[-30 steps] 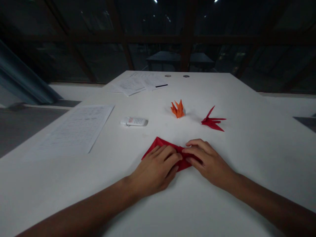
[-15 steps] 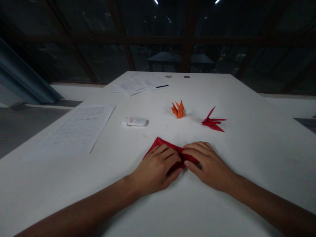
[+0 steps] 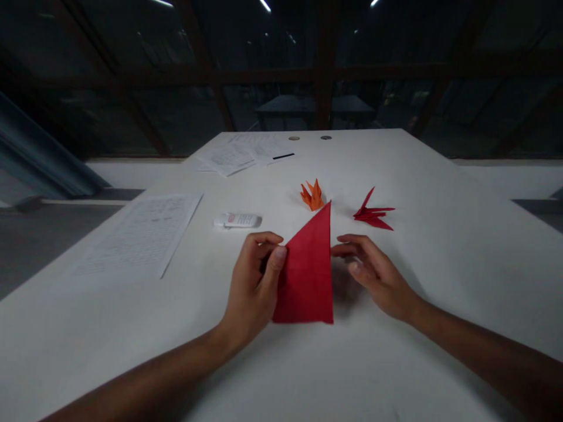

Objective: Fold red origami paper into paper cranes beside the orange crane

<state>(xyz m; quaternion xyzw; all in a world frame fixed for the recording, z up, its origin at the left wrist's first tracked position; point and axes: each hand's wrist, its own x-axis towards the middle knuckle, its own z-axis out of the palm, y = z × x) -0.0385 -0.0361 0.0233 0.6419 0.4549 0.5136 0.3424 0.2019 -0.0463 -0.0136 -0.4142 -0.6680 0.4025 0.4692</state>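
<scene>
A folded sheet of red paper (image 3: 308, 269) is held up from the table, with a slanted upper edge and a pointed tip at its top right. My left hand (image 3: 257, 281) pinches its left side between thumb and fingers. Just off the paper's right edge is my right hand (image 3: 373, 272), its thumb and fingers apart and curved, with nothing visible in it. Behind the paper's tip stands an orange origami crane (image 3: 312, 196). A red origami crane (image 3: 373, 215) lies beyond my right hand.
A white tube-like bottle (image 3: 237, 220) with printed text lies left of the cranes. A printed sheet (image 3: 136, 237) is at the left, and more papers (image 3: 233, 155) lie at the back. The white table (image 3: 440, 246) reaches dark windows.
The red paper has been raised from lying on the table and turned more upright. My right hand has let go of it and moved right. The view has shifted slightly.
</scene>
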